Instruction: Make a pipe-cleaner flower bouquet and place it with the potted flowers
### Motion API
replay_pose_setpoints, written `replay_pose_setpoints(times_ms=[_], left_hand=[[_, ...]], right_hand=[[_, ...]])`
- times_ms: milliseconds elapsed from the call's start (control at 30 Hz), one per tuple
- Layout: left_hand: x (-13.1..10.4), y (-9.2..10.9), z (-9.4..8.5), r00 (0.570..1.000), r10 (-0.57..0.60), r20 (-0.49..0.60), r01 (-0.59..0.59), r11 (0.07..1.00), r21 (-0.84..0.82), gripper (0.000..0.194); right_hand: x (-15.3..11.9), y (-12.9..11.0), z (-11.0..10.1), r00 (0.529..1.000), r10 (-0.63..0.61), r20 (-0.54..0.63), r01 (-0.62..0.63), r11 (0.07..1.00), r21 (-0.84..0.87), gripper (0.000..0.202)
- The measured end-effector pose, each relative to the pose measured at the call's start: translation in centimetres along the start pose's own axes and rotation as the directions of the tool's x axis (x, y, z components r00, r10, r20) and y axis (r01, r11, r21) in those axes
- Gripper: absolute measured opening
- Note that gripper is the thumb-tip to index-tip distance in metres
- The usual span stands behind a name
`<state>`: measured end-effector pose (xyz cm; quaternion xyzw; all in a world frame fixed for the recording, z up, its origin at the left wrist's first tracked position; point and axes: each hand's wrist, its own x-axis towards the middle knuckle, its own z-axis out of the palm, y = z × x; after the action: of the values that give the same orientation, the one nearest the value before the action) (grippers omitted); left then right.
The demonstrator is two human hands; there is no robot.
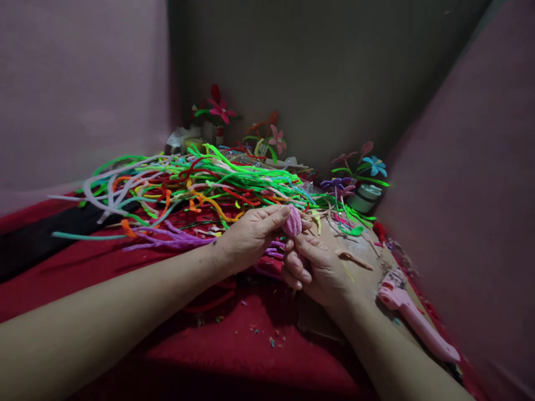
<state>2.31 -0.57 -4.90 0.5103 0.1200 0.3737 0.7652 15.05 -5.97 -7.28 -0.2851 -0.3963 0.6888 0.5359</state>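
Between my two hands is a small pink-purple petal (293,221) made of bent pipe cleaner, its strands lying side by side. My left hand (254,234) pinches its upper left side between thumb and fingers. From below, my right hand (311,264) grips the petal's lower end, the other fingers curled in. Behind and left of the hands spreads a big tangled heap of pipe cleaners (251,177) in green, white, red, orange and other colours. Purple pipe cleaners (171,238) lie nearest my left wrist.
At right, a pink hair-clipper-like tool (413,317) rests on a brown board (368,262). Finished pipe-cleaner flowers, one blue (375,165) and one pink (223,111), stand at the back. Scraps (271,341) dot the red cloth (217,356). Pink walls rise on both sides.
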Motion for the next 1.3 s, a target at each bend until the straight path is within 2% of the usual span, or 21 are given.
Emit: replay_pose_setpoints(times_ms=[433, 533, 767, 1067, 1300], left_hand=[[0.09, 0.40, -0.42, 0.999, 0.011, 0.032, -0.010, 1.000, -0.027, 0.023], [-0.15, 0.48, -0.48, 1.000, 0.002, -0.001, -0.002, 0.999, 0.037, 0.016], [-0.53, 0.70, -0.60, 1.000, -0.008, 0.017, 0.005, 0.981, 0.193, 0.020], [-0.43, 0.57, -0.74, 0.999, -0.009, 0.032, 0.002, 0.974, 0.225, 0.019], [-0.56, 0.72, -0.58, 1.000, 0.014, 0.005, -0.015, 0.952, 0.305, 0.019]], right_hand=[[-0.02, -0.32, -0.14, 0.998, -0.004, 0.055, 0.001, 0.999, 0.051, 0.023], [0.04, -0.30, -0.25, 0.997, -0.019, 0.073, 0.015, 0.998, 0.057, 0.022], [-0.01, -0.21, -0.48, 0.996, 0.001, 0.091, -0.007, 0.998, 0.064, 0.022], [0.03, -0.30, -0.73, 0.992, 0.027, 0.125, -0.036, 0.997, 0.074, 0.022], [0.04, -0.42, -0.62, 0.993, 0.055, 0.107, -0.058, 0.998, 0.028, 0.023]])
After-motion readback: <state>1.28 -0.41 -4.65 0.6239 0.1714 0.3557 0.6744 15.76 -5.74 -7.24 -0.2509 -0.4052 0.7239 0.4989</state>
